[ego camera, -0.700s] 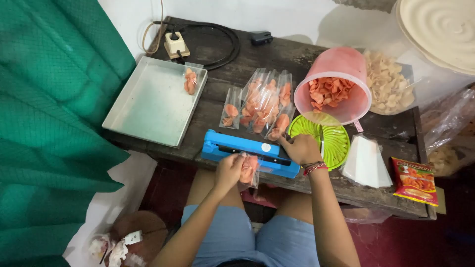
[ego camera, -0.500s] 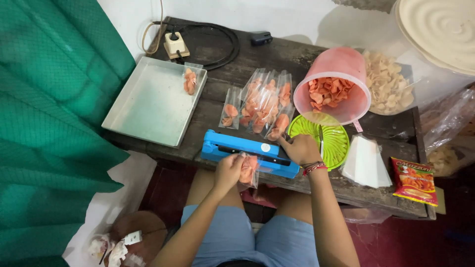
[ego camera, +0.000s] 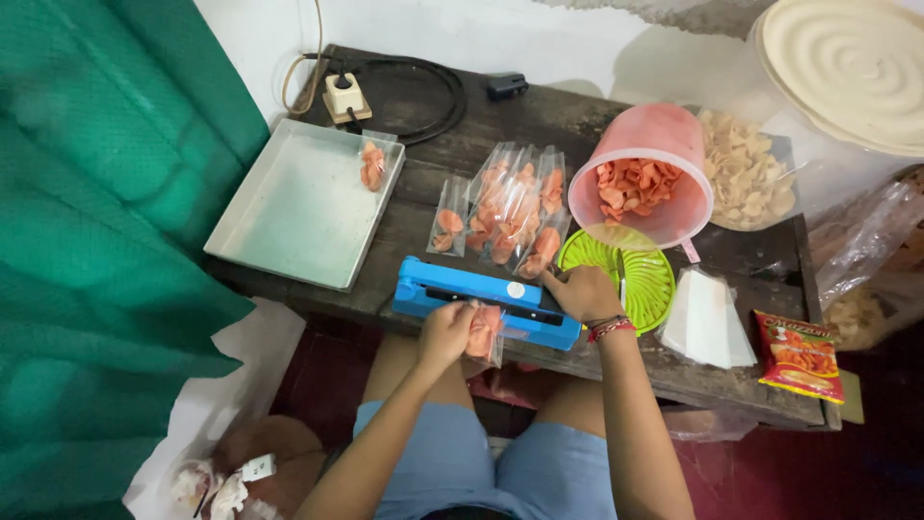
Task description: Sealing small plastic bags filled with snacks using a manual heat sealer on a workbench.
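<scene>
A blue bag sealer (ego camera: 452,286) lies along the front edge of the dark wooden table (ego camera: 741,371). My left hand (ego camera: 445,332) grips a small clear bag of orange crackers (ego camera: 484,330), whose top sits in the sealer's jaw. On the sealer's right end my right hand (ego camera: 581,293) presses down on the arm. Behind the sealer lie several filled clear bags (ego camera: 510,207).
A metal tray (ego camera: 289,207) at the left holds one filled bag (ego camera: 372,166). A pink bucket of orange crackers (ego camera: 643,178) leans on a green plate (ego camera: 643,279). A stack of empty clear bags (ego camera: 707,318), a red snack packet (ego camera: 799,353), pale crackers (ego camera: 746,173) and a power socket (ego camera: 346,94) are about. A green curtain (ego camera: 96,241) hangs at left.
</scene>
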